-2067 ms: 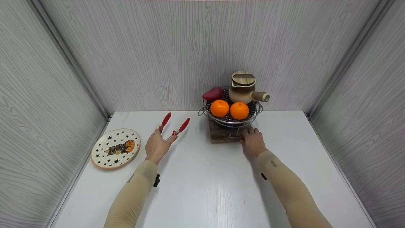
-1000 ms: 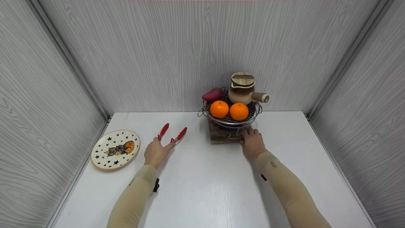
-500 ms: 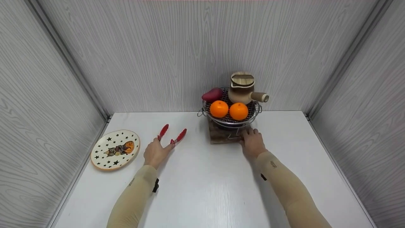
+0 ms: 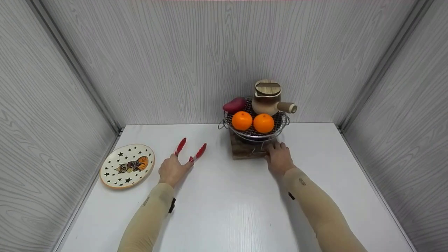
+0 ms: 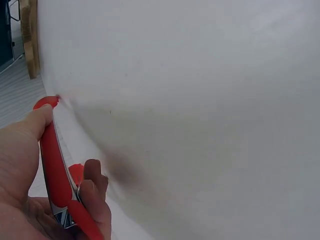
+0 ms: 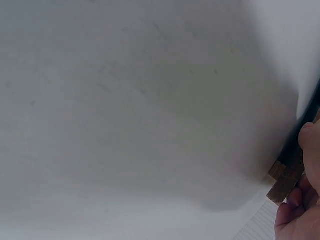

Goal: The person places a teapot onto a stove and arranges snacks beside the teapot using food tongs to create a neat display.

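Note:
My left hand [image 4: 174,169] grips a pair of red-tipped tongs [image 4: 201,151], their arms spread apart and pointing away from me. In the left wrist view, thumb and fingers are on the red handles [image 5: 55,170]. My right hand [image 4: 280,159] holds the front right corner of a wooden base [image 4: 241,152]; in the right wrist view fingers curl round the wood [image 6: 286,186]. On that base stands a small stove topped by a round wire grill [image 4: 251,132]. The grill carries two oranges [image 4: 242,120] [image 4: 264,123], a dark red sweet potato [image 4: 235,105] and a lidded side-handle teapot [image 4: 266,104].
A cream plate [image 4: 113,157] with stars and a cat-and-pumpkin picture lies left of my left hand. The white table [image 4: 224,203] is enclosed by grey wood-grain panels [image 4: 175,63] at the back and both sides. The grill stands near the back panel.
My left hand with the tongs has moved down and a little back toward me, then stayed nearly still. My right hand keeps its hold on the wooden base.

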The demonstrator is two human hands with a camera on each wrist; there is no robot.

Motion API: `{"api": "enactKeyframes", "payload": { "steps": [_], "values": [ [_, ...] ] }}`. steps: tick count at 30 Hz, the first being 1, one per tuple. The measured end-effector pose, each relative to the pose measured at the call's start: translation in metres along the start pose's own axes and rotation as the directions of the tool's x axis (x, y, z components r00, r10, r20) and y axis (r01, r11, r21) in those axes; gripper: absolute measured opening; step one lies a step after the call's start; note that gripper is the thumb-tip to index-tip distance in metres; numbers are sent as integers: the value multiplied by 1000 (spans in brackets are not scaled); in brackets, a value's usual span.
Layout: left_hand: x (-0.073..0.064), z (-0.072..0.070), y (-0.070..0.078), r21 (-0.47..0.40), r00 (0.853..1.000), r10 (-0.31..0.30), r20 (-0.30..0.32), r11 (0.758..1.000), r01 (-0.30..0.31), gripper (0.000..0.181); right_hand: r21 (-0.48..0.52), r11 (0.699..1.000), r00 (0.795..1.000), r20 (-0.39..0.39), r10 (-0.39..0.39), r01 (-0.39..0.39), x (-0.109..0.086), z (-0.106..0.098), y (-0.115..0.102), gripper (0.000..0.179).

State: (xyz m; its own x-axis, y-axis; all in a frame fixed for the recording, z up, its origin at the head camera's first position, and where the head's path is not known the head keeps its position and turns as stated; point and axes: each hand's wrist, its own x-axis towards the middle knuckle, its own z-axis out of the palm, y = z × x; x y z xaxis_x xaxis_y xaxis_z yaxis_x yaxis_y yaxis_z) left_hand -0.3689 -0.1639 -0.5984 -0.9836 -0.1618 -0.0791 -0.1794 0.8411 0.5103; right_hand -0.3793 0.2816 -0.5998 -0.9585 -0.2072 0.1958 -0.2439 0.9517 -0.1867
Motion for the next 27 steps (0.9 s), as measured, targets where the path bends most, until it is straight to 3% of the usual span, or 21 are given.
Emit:
{"api": "enactKeyframes", "payload": {
  "steps": [5, 13, 27],
  "values": [
    [0, 0, 0, 3, 1000, -7, 7, 1000, 7, 86, -9, 1000, 1000, -9, -5, 4, 0, 4, 2, 36],
    [-2, 2, 0, 80, 1000, -25, 4, 996, 24, 82, -21, 1000, 1000, 14, 12, -12, 7, 18, 13, 39],
    [-7, 7, -1, 66, 999, -51, 6, 997, 51, 86, 5, 1000, 1000, 17, 14, -14, 8, 17, 12, 39]
  ]
}}
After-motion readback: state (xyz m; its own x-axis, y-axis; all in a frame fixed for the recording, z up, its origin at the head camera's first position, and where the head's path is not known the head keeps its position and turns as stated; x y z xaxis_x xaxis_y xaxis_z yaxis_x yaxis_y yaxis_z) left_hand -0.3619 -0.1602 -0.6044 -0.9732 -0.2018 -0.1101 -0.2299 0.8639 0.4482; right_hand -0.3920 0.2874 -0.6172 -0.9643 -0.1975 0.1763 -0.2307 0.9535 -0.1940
